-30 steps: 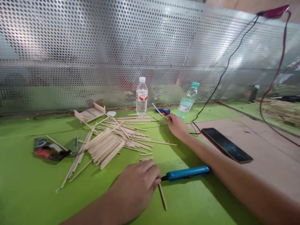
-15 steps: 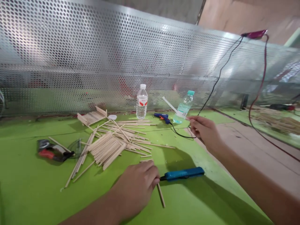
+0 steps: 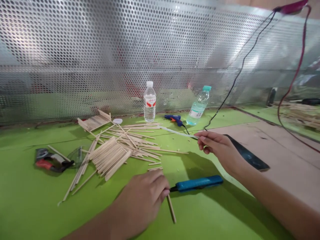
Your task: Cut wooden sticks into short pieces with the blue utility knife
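My right hand [image 3: 216, 145] is raised over the right of the table and pinches one end of a long, translucent white glue stick [image 3: 176, 132]. The stick points left and bends slightly. Low in the middle, my left hand [image 3: 143, 196] is closed, its fingers around the thin black neck of a blue-handled tool [image 3: 198, 183]; the tool's tip is hidden. A thin wooden stick [image 3: 171, 208] comes out from under these fingers. Beyond the glue stick lies a blue hot glue gun [image 3: 174, 119] with an orange trigger.
Many wooden sticks [image 3: 147, 150] lie around a slatted wooden panel [image 3: 110, 155]. A small wooden assembly [image 3: 95, 121], a red-and-black tool [image 3: 51, 160] and two bottles [image 3: 149, 103] stand near the perforated metal screen [image 3: 100, 60]. A dark flat slab [image 3: 247, 153] lies right; cables hang there.
My right hand has come down and a little toward me, swinging the glue stick from upward-slanting to nearly level. The dark slab shows behind my wrist. My left hand has barely moved.
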`<state>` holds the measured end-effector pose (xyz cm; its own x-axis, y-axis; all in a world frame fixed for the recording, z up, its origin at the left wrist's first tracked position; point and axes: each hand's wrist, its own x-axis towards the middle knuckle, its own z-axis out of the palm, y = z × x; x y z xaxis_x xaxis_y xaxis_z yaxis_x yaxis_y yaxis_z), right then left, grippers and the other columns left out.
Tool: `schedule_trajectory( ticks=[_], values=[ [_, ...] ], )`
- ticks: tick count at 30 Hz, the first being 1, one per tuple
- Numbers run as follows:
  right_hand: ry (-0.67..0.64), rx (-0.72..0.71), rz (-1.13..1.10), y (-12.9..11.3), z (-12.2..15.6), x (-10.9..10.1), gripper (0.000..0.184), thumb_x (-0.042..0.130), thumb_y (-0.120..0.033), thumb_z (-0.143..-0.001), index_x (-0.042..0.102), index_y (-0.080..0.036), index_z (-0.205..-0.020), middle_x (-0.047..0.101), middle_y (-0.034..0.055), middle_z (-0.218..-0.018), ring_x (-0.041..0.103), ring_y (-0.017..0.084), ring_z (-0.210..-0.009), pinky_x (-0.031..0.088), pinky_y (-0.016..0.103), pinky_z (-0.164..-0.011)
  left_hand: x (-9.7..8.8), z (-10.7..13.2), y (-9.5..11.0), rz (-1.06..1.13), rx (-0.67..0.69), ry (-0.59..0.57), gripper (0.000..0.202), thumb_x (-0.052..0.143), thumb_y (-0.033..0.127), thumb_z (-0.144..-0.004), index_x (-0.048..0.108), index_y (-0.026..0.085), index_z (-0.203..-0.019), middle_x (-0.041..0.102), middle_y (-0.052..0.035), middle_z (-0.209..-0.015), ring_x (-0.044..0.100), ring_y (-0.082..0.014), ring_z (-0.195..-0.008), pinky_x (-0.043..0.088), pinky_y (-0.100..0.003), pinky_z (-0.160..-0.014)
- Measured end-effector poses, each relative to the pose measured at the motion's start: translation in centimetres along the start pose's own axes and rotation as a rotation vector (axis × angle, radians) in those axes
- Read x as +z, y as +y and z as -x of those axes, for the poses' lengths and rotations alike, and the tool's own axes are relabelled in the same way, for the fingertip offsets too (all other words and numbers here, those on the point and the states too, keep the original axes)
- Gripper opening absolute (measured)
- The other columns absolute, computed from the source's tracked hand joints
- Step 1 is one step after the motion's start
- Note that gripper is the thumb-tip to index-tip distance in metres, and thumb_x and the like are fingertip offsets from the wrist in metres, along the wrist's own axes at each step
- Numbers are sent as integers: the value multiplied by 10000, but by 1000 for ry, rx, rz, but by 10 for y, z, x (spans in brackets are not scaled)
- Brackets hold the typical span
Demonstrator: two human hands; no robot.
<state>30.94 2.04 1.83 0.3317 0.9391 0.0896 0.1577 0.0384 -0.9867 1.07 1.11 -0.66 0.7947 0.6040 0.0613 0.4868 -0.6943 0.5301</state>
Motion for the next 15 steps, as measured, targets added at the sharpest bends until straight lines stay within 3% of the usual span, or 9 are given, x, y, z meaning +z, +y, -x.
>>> schedule_trajectory(
  ticks=[15],
  values=[
    [-36, -17, 31, -4, 14, 10, 251, 756, -401, -785, 747, -211, -949, 640, 23, -716, 555, 157, -683, 363, 295, -566, -1, -1, 0, -42, 28, -1, 177, 417, 211, -1039, 566, 207, -941, 590, 3, -913, 541, -168, -806, 408, -324, -708]
  ],
)
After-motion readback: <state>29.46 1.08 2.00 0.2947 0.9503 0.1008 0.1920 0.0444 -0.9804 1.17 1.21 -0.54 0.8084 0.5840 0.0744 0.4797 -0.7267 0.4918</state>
